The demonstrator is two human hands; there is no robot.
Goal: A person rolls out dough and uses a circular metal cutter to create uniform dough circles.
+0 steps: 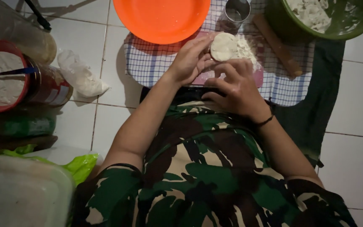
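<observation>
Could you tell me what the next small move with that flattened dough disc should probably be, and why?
Probably lay the dough disc on the empty orange plate just beyond it. The left hand and right hand hold it, round and flat, over the floured pink board, and the plate has room.

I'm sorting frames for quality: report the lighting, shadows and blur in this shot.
Head view: dim overall, brightest at the top around the orange plate and the dough disc; the left hand and right hand are fairly sharp but shaded. The plate casts a soft shadow on the checked cloth. The container at lower left is blurred, and the edges darken.
</observation>
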